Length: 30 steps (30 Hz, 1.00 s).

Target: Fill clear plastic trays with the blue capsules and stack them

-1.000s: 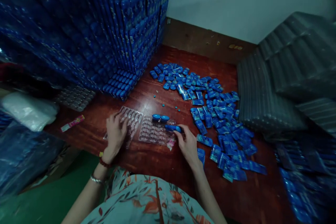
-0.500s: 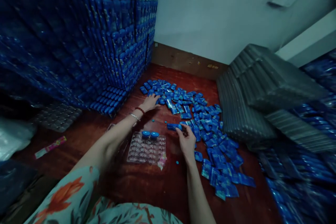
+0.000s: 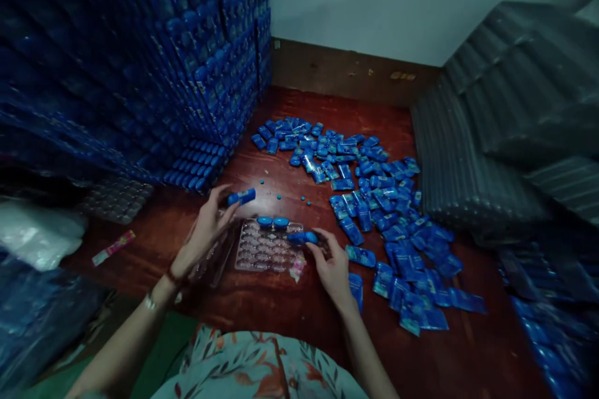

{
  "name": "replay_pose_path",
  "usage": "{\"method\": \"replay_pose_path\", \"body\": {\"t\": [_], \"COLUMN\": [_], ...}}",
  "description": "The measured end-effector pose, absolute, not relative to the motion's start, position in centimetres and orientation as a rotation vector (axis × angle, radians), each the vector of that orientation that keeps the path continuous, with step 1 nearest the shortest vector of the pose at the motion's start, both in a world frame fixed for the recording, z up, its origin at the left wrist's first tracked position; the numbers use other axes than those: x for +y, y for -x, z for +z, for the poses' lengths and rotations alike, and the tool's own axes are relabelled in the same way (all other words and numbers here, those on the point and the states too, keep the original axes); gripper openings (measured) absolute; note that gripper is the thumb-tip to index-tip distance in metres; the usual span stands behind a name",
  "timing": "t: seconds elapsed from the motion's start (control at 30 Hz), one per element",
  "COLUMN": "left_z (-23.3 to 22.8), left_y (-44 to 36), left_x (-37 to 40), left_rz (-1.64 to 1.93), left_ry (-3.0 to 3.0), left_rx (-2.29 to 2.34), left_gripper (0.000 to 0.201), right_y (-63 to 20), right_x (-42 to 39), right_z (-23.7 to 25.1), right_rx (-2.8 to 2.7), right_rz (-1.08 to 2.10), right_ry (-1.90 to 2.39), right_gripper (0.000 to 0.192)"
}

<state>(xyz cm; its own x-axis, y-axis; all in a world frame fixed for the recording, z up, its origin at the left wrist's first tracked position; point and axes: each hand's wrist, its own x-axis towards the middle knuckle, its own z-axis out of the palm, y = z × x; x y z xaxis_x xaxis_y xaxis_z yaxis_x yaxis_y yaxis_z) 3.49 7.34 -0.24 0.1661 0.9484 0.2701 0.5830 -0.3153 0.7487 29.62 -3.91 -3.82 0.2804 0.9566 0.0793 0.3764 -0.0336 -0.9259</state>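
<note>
My left hand (image 3: 206, 230) is closed on a small blue packet (image 3: 242, 197), held left of and above the clear plastic tray's far edge. My right hand (image 3: 331, 265) pinches a second blue packet (image 3: 299, 237) over the right side of that tray. The clear plastic tray (image 3: 253, 255) lies on the table with rows of moulded hollows. Two glossy blue oval pieces (image 3: 272, 222) sit side by side along its far row. Beyond and to the right spreads a loose heap of blue packets (image 3: 374, 184).
Tall stacks of filled blue trays (image 3: 196, 68) rise at the left. Stacked grey trays (image 3: 472, 156) stand at the right. Small blue bits (image 3: 279, 197) dot the red-brown table (image 3: 281, 305). A pink strip (image 3: 113, 247), another clear tray (image 3: 116, 199) and white plastic (image 3: 40, 234) lie left.
My left hand has come back from the heap toward me, now with a blue packet in it. My right hand has brought its packet over the tray. The view has shifted too.
</note>
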Motion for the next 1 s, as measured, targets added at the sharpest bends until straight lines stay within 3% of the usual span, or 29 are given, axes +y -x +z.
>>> {"method": "replay_pose_path", "body": {"t": [0.17,0.37,0.5,0.77,1.0], "left_z": [-1.2,-5.1,-5.0,-1.7,-2.0], "left_y": [-3.0,-4.8,-4.6,-6.3,-6.5], "left_x": [0.1,0.5,1.2,3.3,3.6], "left_rz": [0.987,0.944,0.800,0.280,0.353], "left_ry": [-2.095,-2.465,-2.626,-2.772,-2.898], "left_rx": [1.368,1.151,1.014,0.821,0.730], "left_gripper": [0.019,0.038,0.044,0.034,0.032], "right_y": [-27.5,-27.6,-27.9,-26.0,-25.7], "right_x": [-3.2,-2.4,-2.3,-0.7,-1.8], "right_z": [-4.3,-4.2,-3.8,-1.1,-1.2], "right_rx": [-1.556,-1.886,-2.090,-2.494,-2.376], "right_rz": [0.597,0.487,0.353,0.066,0.082], "right_ry": [1.452,1.327,1.378,1.512,1.623], "right_gripper": [0.019,0.031,0.038,0.030,0.035]}}
